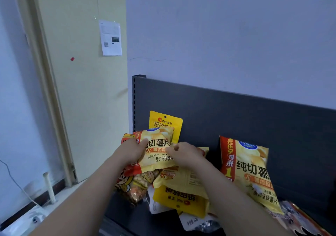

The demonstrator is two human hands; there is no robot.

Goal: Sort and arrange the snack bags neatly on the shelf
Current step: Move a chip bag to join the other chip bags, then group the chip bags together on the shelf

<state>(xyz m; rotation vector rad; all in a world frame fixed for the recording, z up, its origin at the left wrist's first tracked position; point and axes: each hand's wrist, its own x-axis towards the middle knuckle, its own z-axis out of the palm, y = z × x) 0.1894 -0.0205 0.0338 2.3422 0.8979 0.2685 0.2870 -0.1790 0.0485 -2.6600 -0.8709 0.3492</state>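
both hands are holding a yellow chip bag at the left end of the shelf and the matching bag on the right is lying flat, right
Not quite. In the head view the second chip bag stands up, leaning on the dark back panel, not lying flat. The left hand and right hand do hold the first chip bag at the left end.

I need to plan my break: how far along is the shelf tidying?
Early days. Looks done: one chip bag leans upright against the back panel, and a yellow nut bag stands at the left end. In hand: left hand and right hand hold a second chip bag. Left: the jumbled pile beneath it, including an upside-down yellow bag, and more bags at the lower right.
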